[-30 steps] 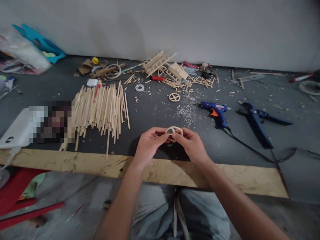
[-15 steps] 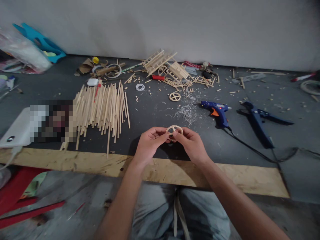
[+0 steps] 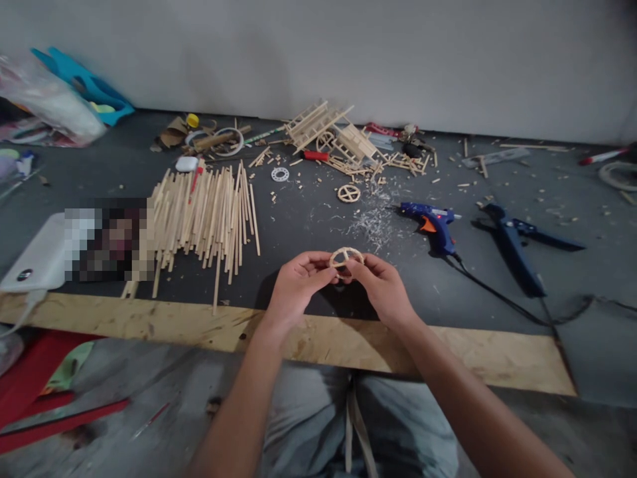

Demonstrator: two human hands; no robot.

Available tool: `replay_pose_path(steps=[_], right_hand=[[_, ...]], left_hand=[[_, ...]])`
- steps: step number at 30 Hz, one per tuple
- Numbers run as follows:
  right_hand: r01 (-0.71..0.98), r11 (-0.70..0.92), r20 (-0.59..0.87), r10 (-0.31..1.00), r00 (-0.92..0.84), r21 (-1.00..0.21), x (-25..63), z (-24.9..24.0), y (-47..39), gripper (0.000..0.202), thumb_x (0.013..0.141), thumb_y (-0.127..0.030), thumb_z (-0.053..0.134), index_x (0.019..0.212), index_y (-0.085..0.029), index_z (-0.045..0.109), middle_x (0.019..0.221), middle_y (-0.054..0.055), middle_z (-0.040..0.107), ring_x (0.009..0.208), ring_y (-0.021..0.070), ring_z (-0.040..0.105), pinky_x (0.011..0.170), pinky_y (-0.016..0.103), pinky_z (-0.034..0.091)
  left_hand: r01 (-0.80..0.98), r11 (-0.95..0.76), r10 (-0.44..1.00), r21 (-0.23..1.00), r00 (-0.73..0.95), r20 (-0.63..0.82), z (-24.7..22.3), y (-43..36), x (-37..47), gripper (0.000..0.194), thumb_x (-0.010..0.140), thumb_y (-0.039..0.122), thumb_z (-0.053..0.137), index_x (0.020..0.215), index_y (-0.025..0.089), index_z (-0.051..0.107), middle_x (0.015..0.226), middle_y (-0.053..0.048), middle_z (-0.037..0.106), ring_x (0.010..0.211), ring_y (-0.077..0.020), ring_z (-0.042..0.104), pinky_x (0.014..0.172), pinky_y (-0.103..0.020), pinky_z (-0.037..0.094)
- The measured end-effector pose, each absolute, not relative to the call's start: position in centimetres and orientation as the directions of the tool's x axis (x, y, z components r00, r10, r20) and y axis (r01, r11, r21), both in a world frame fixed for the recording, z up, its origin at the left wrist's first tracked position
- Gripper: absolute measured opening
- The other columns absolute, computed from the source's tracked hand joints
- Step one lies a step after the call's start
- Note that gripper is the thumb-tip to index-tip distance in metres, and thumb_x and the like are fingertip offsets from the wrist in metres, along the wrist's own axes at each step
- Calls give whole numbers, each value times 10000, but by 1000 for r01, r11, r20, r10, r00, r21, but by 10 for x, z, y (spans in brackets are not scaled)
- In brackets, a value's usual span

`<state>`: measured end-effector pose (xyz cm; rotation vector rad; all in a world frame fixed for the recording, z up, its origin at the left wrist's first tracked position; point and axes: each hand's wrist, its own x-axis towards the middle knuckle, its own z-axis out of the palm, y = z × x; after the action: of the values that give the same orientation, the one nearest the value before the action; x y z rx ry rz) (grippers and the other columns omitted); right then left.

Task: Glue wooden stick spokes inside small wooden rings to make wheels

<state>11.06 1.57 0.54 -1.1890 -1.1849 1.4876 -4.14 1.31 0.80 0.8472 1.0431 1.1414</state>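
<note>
Between both hands, above the dark tabletop's front edge, is a small wooden wheel (image 3: pixel 347 251) with spokes. My left hand (image 3: pixel 302 282) pinches its left side with thumb and fingers. On the opposite side, my right hand (image 3: pixel 381 284) grips the wheel, its thumb pressed near the middle. The thumbs and fingers cover the wheel's lower part. A second spoked wooden wheel (image 3: pixel 349 193) lies flat beyond my hands, near a white ring with holes (image 3: pixel 280 174). To the right rests a blue glue gun (image 3: pixel 432 222) with an orange trigger and a lit red light.
Many thin wooden sticks (image 3: pixel 204 216) lie left of my hands. A blue-handled cutter (image 3: pixel 517 245) is at the right, by the glue gun's black cord (image 3: pixel 502 302). Wooden cart-like models (image 3: pixel 318 126) stand against the wall amid offcuts. A white power bank (image 3: pixel 42 255) sits far left.
Both hands keep their pinch on the wheel, which tilts very slightly. The view shifts a little; nothing else visibly moves.
</note>
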Motion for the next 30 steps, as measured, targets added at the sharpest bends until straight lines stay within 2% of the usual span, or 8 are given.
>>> replay_pose_path(steps=[7, 16, 23, 30], right_hand=[[-145, -183, -151, 967, -207, -972, 109, 6, 15, 129, 803, -317, 582, 802, -190, 604, 750, -2, 577, 709, 119, 521, 713, 254, 406], [-49, -182, -173, 973, -156, -982, 108, 10, 15, 181, 775, -373, 590, 748, -194, 577, 717, -3, 568, 680, 127, 512, 689, 267, 406], [-6, -169, -166, 973, -161, -986, 108, 9, 14, 205, 769, -387, 595, 812, -187, 615, 749, 2, 583, 692, 128, 511, 691, 265, 400], [-58, -163, -152, 976, -157, -985, 108, 9, 13, 193, 769, -373, 594, 781, -185, 632, 730, -2, 595, 678, 123, 518, 692, 265, 405]], left_hand=[[-306, 226, 974, 925, 82, -211, 8, 13, -42, 211, 679, 187, 725, 878, 148, 666, 781, -21, 699, 641, -95, 614, 686, -253, 504], [-259, 240, 971, 936, 55, -233, 10, 14, -40, 186, 706, 267, 706, 844, 147, 667, 764, -32, 702, 625, -119, 630, 683, -287, 516], [-260, 236, 972, 936, 44, -233, 10, 14, -39, 169, 700, 258, 714, 817, 146, 668, 730, -18, 694, 618, -105, 617, 669, -260, 506], [-251, 230, 973, 940, 75, -218, 12, 12, -40, 195, 699, 249, 718, 853, 144, 663, 744, -18, 689, 617, -108, 623, 680, -272, 517]])
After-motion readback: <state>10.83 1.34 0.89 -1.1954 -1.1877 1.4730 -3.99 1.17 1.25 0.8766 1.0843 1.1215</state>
